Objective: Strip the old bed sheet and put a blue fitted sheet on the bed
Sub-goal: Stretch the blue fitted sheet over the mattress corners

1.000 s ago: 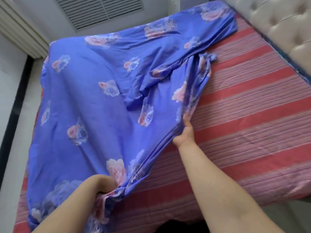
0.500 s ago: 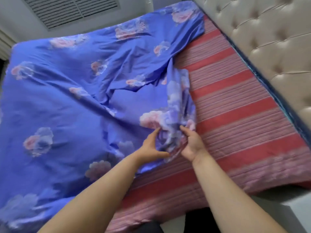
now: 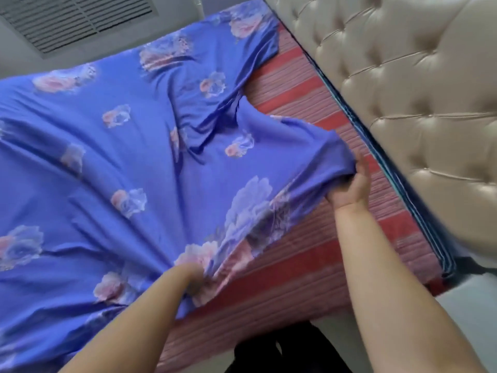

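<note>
A blue fitted sheet (image 3: 113, 162) with pink and white flowers covers most of the bed. The red and pink striped mattress (image 3: 317, 254) shows bare along the right side and near corner. My right hand (image 3: 349, 188) grips a bunched edge of the sheet, lifted and stretched toward the headboard side. My left hand (image 3: 195, 278) grips the sheet's edge lower down, near the mattress's front edge, with its fingers buried in the fabric. The sheet is taut between my hands, with creases fanning from the left one. Its far corner lies over the mattress's far right corner.
A beige tufted headboard (image 3: 408, 103) runs along the right side of the mattress. A louvred vent panel (image 3: 75, 20) sits in the wall beyond the bed. Pale floor (image 3: 473, 313) shows at the lower right, and a dark shape (image 3: 285, 351) lies below the front edge.
My hands were close together on the sheet's bunched edge; now they are spread apart. The right hand has drawn the edge toward the headboard, the left has drawn it toward the front.
</note>
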